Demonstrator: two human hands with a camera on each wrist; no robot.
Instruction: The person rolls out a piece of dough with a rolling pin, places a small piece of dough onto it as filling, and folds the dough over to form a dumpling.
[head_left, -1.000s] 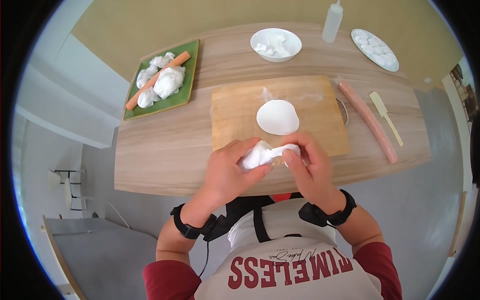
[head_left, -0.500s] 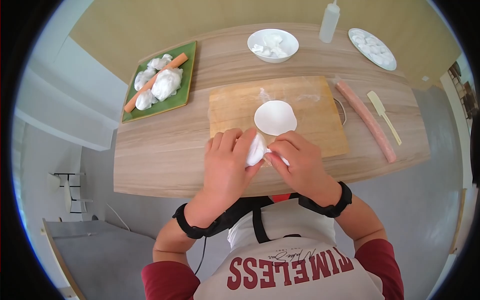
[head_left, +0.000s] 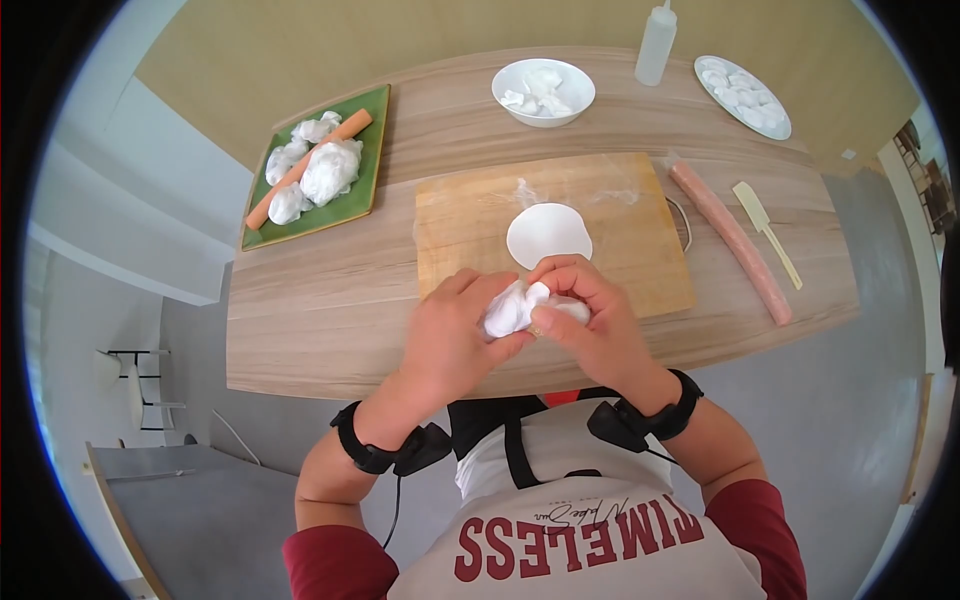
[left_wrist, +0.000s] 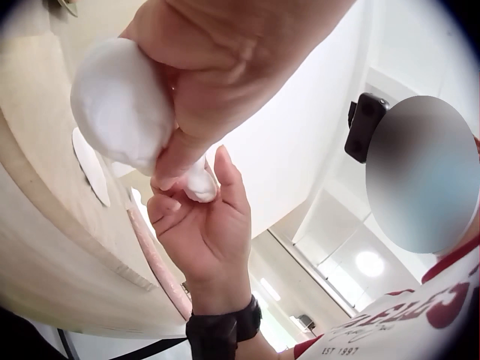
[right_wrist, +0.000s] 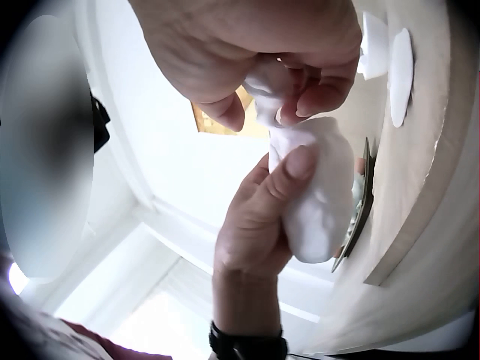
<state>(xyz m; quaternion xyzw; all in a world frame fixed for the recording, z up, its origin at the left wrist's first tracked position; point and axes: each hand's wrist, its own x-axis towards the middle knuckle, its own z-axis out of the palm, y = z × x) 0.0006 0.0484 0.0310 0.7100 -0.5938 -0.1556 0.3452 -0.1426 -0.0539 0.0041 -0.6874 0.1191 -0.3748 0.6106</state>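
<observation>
In front of my body, over the near edge of the wooden board (head_left: 460,210), both hands are on one lump of white dough (head_left: 505,315). My left hand (head_left: 448,338) grips its thick rounded body, with the thumb along the side in the right wrist view. Pinched in the fingers of my right hand (head_left: 605,335) is the narrower end (left_wrist: 201,184), which joins the body through a creased neck. From the left wrist side the body (left_wrist: 120,105) looks smooth and round. A flat white dough disc (head_left: 550,237) lies on the board just beyond the hands.
At left, a green tray (head_left: 362,188) carries wrapped white lumps and an orange stick (head_left: 300,175). Behind stand a white bowl (head_left: 545,121), a squeeze bottle (head_left: 656,50) and a plate (head_left: 781,133) of white pieces. A pink roll (head_left: 730,242) and cream spatula (head_left: 755,210) lie at right.
The stretched strip between the hands has shortened as they came closer together. My right hand turned over the dough, then back, and now pinches nearer the body.
</observation>
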